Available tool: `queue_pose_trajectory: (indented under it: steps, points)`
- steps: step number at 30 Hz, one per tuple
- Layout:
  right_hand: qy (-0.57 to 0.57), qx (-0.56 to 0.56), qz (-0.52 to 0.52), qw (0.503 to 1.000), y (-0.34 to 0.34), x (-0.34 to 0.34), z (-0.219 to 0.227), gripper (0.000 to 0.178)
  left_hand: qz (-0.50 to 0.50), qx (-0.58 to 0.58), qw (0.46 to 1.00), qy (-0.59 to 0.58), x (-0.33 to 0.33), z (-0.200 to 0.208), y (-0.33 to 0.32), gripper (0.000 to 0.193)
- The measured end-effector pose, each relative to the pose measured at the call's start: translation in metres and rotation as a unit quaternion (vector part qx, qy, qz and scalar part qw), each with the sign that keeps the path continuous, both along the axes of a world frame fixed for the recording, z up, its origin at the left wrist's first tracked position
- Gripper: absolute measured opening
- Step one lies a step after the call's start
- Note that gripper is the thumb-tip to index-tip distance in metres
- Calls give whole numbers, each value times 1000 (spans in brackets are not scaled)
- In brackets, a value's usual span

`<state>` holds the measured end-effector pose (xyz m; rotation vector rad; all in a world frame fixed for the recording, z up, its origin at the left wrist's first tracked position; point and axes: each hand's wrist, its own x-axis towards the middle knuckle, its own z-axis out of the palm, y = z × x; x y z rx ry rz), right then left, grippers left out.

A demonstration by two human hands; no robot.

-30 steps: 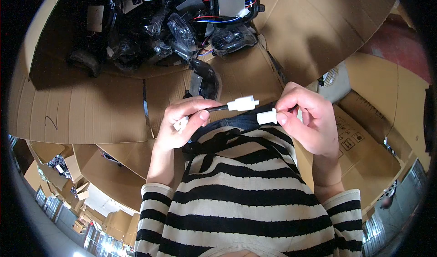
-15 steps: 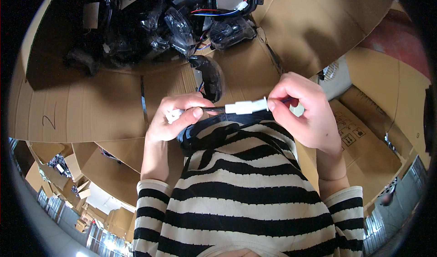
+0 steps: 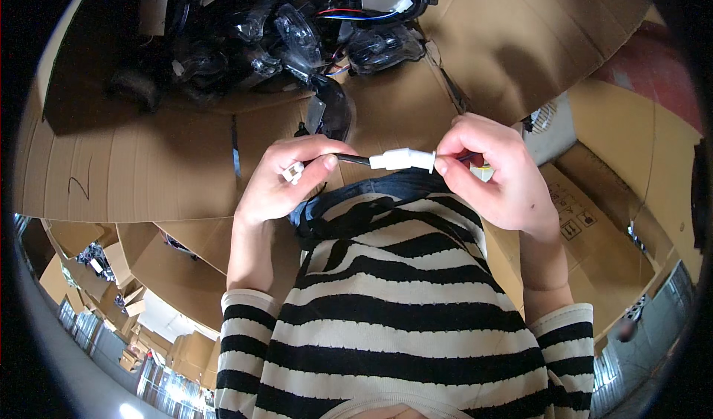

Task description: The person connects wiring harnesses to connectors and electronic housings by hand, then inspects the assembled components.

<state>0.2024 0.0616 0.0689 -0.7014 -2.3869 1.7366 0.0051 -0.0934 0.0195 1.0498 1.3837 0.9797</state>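
Observation:
Between my hands a white plastic wire connector [image 3: 402, 160] lies nearly level, its two halves joined end to end. My left hand [image 3: 286, 175] pinches the black cable [image 3: 350, 158] that runs into the connector's left end. A second small white plug [image 3: 292, 172] shows in the same palm. My right hand [image 3: 496, 172] has thumb and forefinger pressed together at the connector's right end. Thin dark wires and a yellowish one come out behind those fingertips, partly hidden by them. Just beyond my left hand, a dark lamp-like part [image 3: 332, 109] with a grey label hangs against the cardboard.
A large cardboard box [image 3: 160, 167] stands in front of me, holding a heap of black lamp-like parts [image 3: 301, 37] with clear covers and red and blue wires. Another carton [image 3: 594, 263] is at my right. More boxes [image 3: 194, 356] stand at the lower left.
Both hands and the connector have risen slightly, away from my body. The small plug in my left palm shows more clearly, and the hanging dark part has shifted a little left.

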Motion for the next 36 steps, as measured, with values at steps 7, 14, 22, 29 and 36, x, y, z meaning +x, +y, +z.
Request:
queue_pose_trajectory:
  steps: [7, 14, 22, 29, 36]
  points:
    - [-5, -33, 5, 999, -8, -2, -3, 6, 8, -6, 999, 39, 4, 7, 5, 16]
    - [8, -14, 63, 998, -6, 1, -9, 6, 77, -21, 997, 11, -2, 21, -15, 17]
    - [0, -92, 70, 993, -6, 18, -8, 12, 613, 340, 703, -120, -36, 157, -203, 12]
    - [30, -77, 112, 990, -26, 5, -13, 11, 525, -96, 332, 777, -112, 184, -333, 26]
    - [10, -73, 101, 992, -29, 10, -13, 11, 569, -248, 558, 551, -136, 12, -308, 21]
